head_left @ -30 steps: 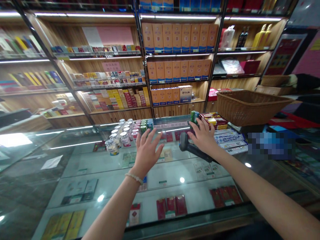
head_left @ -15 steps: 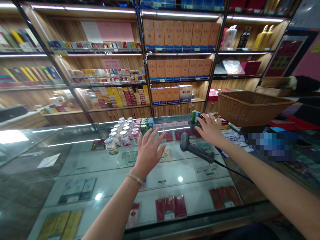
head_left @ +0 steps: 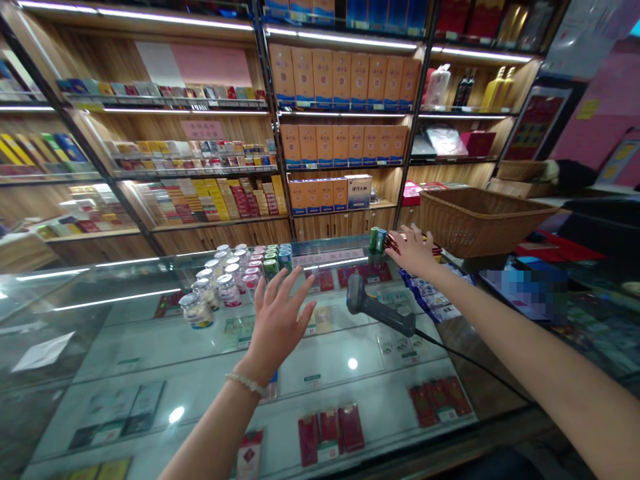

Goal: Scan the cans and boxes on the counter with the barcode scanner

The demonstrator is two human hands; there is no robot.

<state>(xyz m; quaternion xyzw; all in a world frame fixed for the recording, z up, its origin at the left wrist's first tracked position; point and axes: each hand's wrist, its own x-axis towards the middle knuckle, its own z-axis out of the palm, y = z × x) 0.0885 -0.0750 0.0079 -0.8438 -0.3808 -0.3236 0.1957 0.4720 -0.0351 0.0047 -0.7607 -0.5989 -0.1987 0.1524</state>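
Observation:
My left hand (head_left: 280,320) is over the glass counter (head_left: 280,420), fingers spread, holding nothing. Beyond and left of it stand rows of small clear jars with white lids (head_left: 229,291) and green-labelled little canisters (head_left: 271,267). My right hand (head_left: 416,255) reaches to the far right part of the counter, fingers spread over red shiny packs (head_left: 395,244) that it partly hides; I cannot tell whether it touches them. Just left of it are two small green and blue canisters (head_left: 378,240). Between my hands lies a dark barcode scanner (head_left: 380,310) with its cable trailing right.
A wicker basket (head_left: 480,220) stands at the right, beyond blue-and-white packets (head_left: 430,297). Flat packs (head_left: 330,433) lie under the glass. Shelves with orange boxes (head_left: 345,77) and cigarette packs (head_left: 200,200) line the back wall. A paper sheet (head_left: 44,351) is at left.
The view has shifted, so the counter and shelves sit further left in the picture. Both hands stay spread in nearly the same places over the counter. Nothing has been picked up.

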